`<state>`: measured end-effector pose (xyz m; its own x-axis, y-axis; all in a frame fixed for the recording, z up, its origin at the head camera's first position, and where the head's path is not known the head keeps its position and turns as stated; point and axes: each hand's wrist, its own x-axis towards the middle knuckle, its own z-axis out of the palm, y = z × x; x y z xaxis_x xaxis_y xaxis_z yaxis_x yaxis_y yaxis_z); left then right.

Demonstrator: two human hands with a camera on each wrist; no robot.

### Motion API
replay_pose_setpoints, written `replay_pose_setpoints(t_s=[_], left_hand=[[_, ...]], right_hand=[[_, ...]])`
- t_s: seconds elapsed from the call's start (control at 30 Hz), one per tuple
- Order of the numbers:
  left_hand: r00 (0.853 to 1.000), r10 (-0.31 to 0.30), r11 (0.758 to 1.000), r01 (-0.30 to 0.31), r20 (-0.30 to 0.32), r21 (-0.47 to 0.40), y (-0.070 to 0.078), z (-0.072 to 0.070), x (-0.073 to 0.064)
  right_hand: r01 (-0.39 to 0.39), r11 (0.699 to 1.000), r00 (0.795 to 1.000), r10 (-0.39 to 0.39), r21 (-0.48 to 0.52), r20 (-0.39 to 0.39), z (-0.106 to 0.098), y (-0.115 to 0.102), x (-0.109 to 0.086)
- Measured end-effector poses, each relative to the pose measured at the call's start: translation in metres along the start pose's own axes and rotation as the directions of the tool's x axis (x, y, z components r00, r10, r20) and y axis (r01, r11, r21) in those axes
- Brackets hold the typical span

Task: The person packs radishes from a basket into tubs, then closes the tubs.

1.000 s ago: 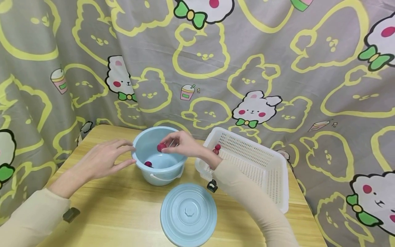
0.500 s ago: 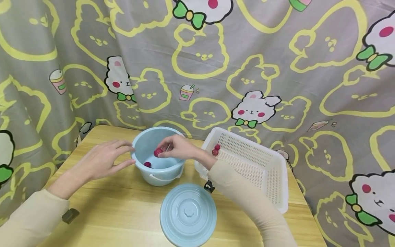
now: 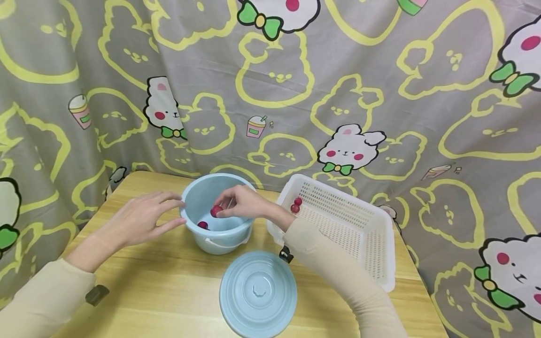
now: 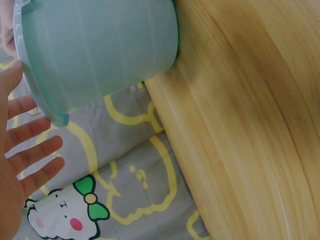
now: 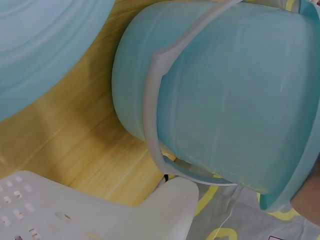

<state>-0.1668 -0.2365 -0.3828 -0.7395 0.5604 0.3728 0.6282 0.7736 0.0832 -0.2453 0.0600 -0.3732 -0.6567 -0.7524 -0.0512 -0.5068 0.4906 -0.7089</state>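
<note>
The red ball (image 3: pixel 216 211) is inside the mouth of the blue bucket (image 3: pixel 221 249), at the fingertips of the right hand (image 3: pixel 245 202), which pinches it between thumb and fingers. It lies at the left end of this hand, and the right hand is the nearer one, for the left hand (image 3: pixel 141 218) stays outside the bucket. The ball looks round, so I see no long axis and it points in no direction. Whether it touches the bucket's floor, I cannot tell.

A darker ball (image 3: pixel 203 225) lies low in the bucket, to the left of the held one and closer to the person. The left hand has its fingers straight and spread, holding nothing, with fingertips at the rim; if they truly touch, it is not certain. To the right, a white basket (image 3: pixel 390 253) has two more balls (image 3: pixel 295 208) in its far left corner. The blue lid (image 3: pixel 258 293) lies on the wooden table (image 3: pixel 160 291) before the bucket
</note>
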Motion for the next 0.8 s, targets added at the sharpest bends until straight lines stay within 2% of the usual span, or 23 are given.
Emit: replay_pose_setpoints(t_s=[0.2,0.47,0.8], left_hand=[[1.0,-0.006,1.0,0.006,0.008,0.007,0.0,0.0,0.0],[0.999,-0.024,1.0,0.024,0.022,0.008,0.0,-0.001,0.0],[1.0,-0.011,1.0,0.011,-0.002,0.004,0.0,-0.001,0.0]], right_hand=[[0.02,0.998,1.0,-0.019,0.062,-0.019,-0.003,0.001,-0.003],[0.066,0.987,0.995,-0.055,0.145,-0.078,-0.015,-0.003,-0.016],[0.021,0.993,0.986,-0.001,0.113,-0.168,-0.029,-0.003,-0.041]])
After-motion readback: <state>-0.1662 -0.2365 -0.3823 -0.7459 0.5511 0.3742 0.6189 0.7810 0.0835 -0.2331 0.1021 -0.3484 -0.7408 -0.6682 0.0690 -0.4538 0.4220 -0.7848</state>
